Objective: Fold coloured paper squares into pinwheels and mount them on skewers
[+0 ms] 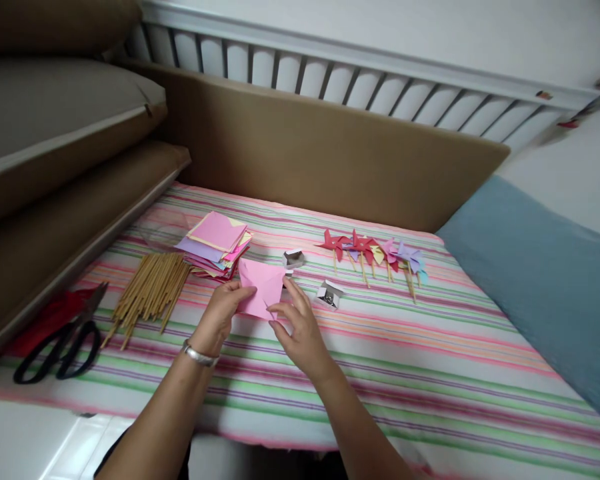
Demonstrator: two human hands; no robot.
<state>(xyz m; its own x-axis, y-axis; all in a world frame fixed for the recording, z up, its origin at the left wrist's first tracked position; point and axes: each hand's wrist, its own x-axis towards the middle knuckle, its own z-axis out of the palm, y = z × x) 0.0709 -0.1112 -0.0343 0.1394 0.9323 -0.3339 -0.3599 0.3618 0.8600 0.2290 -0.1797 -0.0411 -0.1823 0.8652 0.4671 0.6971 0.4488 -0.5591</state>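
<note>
A pink paper square (263, 287), with slits at its corners, is held up over the striped cloth. My left hand (225, 310) grips its left side, the thumb lying on top. At the lower right corner, the fingers of my right hand (295, 327) pinch the paper. Just behind it lies a stack of coloured paper squares (215, 237). Two small open boxes stand close by: one box (293, 258) is behind my right hand, and another box (329, 295) to its right holds small metal pieces.
Wooden sticks (147, 290) lie in a pile at left, beside black-handled scissors (63, 353) and a red cloth or bag (45, 327). Several finished paper pinwheels (365, 250) lie at right. Brown cushions (70, 180) rise at far left; a brown board (300, 147) stands along the back.
</note>
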